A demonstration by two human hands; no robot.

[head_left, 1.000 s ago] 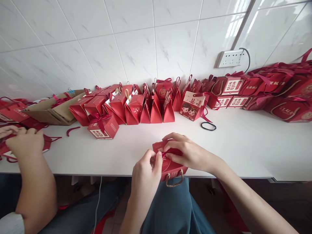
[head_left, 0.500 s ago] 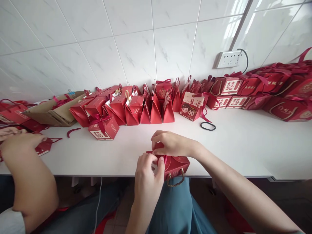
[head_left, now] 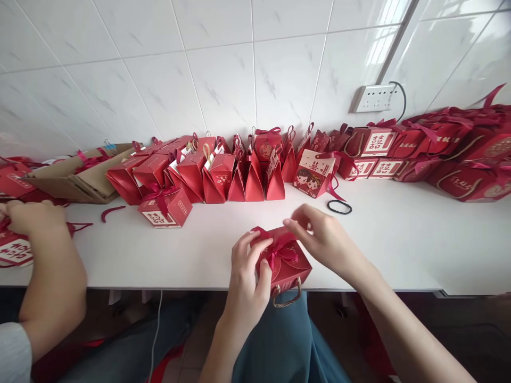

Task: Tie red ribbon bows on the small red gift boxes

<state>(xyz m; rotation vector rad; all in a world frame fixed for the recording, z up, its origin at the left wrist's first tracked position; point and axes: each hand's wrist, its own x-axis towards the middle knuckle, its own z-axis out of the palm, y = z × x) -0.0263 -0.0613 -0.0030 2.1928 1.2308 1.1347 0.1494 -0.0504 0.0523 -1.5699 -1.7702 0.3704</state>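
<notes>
A red gift box with a rope handle sits at the table's front edge, the handle hanging over it. A dark pink ribbon is tied in a bow across its top. My left hand grips the box from the left, its fingers on the ribbon and the thumb against the near side. Over the far right corner of the box, my right hand hovers with bent fingers apart, nothing visible in them.
Several red boxes line the wall, with stacked ones at the right. One bowed box and a black band lie nearer. At the left, another person's hand works on a box beside a cardboard carton.
My right hand has let go of the ribbon and moved right. The bow now shows fully on the box, and my left hand's fingers have spread over it. The other person's hand has shifted.
</notes>
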